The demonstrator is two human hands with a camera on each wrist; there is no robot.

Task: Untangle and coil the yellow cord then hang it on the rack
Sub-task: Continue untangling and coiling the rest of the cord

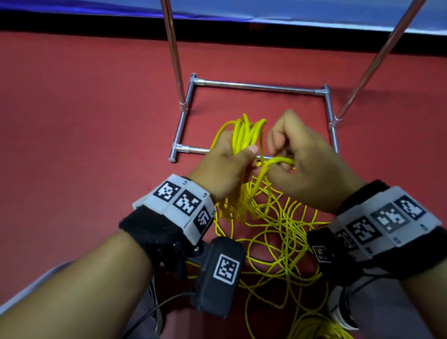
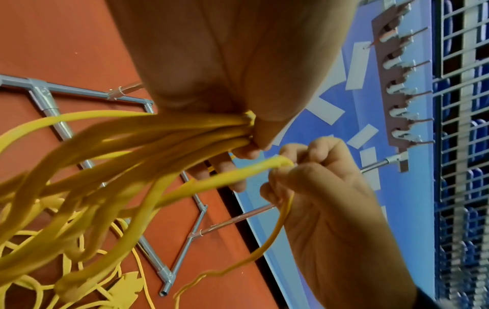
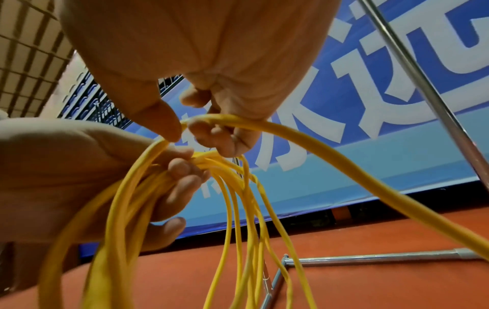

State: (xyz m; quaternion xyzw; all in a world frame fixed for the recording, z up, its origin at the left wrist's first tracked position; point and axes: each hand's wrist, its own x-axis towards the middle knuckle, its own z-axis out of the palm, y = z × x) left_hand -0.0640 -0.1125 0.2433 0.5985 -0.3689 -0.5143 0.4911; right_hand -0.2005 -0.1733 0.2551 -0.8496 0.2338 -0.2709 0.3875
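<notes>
Yellow cord [image 1: 279, 246] lies in loose, tangled loops on the red floor [image 1: 74, 119] just in front of the person's knees, part of it rising into both hands. Black wrist straps with grey marker blocks [image 1: 182, 199] sit on each forearm. The left hand [image 1: 225, 166] has its fingers curled round a bundle of gathered loops, thumb pressed across the strands, so the loop tops stand up above the fist. Right beside it, almost touching, the right hand [image 1: 304, 163] pinches a single strand between thumb and bent fingers; the strand bends over at the pinch and drops to the pile below. Beyond the hands stands the rack [image 1: 259, 87], a chrome tube frame whose rectangular base rests on the floor, two uprights rising from its sides. Farther back, a blue banner [image 1: 312, 4] runs along the wall.
</notes>
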